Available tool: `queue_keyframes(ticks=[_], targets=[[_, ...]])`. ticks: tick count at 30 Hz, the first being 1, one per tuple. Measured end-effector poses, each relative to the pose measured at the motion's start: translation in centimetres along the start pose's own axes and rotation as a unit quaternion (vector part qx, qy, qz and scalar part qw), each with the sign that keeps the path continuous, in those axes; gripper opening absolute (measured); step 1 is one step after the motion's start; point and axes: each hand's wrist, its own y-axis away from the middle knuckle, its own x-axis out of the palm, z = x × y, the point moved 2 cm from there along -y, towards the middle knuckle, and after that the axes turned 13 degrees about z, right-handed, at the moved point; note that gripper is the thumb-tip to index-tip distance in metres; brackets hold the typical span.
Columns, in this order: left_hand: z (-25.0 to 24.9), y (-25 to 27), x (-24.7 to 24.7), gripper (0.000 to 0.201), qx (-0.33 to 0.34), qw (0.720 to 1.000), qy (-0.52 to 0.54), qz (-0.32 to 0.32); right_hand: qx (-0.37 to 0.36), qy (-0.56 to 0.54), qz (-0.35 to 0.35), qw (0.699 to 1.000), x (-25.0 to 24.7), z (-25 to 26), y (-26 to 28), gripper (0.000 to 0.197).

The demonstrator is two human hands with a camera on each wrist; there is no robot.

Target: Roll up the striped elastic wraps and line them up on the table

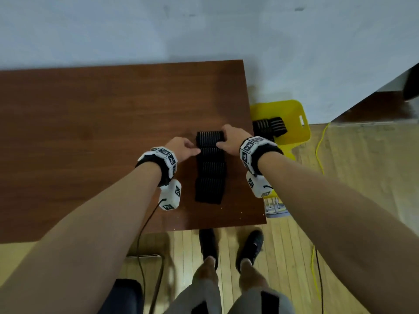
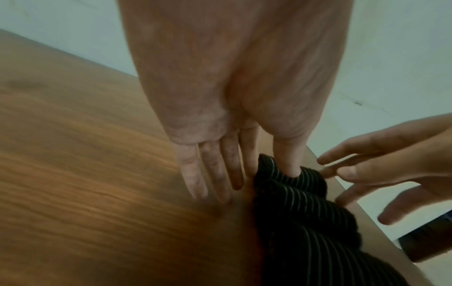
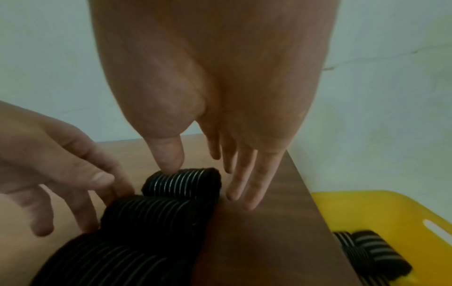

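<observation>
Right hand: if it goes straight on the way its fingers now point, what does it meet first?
Probably the table, just beside the rolled end of the striped wrap, where the thumb rests. The right hand's fingers point down there; whether they touch the wood is unclear.

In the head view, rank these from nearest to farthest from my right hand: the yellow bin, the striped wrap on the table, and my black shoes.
1. The striped wrap: on the table; the right hand holds its rolled end.
2. The yellow bin: just past the table's right edge.
3. The black shoes: down on the floor, bottom of the frame.
</observation>
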Motion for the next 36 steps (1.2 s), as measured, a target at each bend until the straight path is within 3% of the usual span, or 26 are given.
queue_keyframes(ticks=[3, 8, 13, 18, 25, 29, 33, 36], targets=[[0.5, -0.9, 0.9, 0.054, 0.022, 1.0, -0.003, 0.005, 0.016, -0.024, -0.008, 1.0, 0.9, 0.4, -1.1, 0.063], [0.6, -1.8, 2.1, 0.058, 0.026, 1.0, -0.004, -0.011, 0.047, -0.007, -0.024, 0.999, 1.5, 0.4, -2.7, 0.053], [0.7, -2.4, 2.3, 0.062, 0.013, 0.999, 0.043, -0.018, 0.029, -0.048, -0.051, 0.997, 1.5, -0.4, -3.4, 0.049], [1.1, -2.5, 1.9, 0.051, 0.039, 0.991, 0.128, -0.013, -0.026, -0.127, -0.085, 0.988, 1.7, -1.3, -2.4, 0.039], [0.3, -1.0, -0.9, 0.035, 0.056, 0.958, 0.279, -0.03, -0.022, -0.272, -0.131, 0.953, -0.4, -2.5, -1.0, 0.042], [-0.5, -0.7, -2.0, 0.037, 0.054, 0.933, 0.349, -0.07, -0.037, -0.433, -0.091, 0.896, -1.3, -3.5, -0.5, 0.035], [-2.8, -0.2, -1.5, 0.04, 0.087, 0.919, 0.374, -0.085, -0.04, -0.523, -0.083, 0.848, -2.0, -4.9, 0.5, 0.038], [-5.2, -0.6, -0.7, 0.045, 0.088, 0.91, 0.394, -0.095, -0.007, -0.502, -0.077, 0.862, -3.0, -7.3, 0.9, 0.048]])
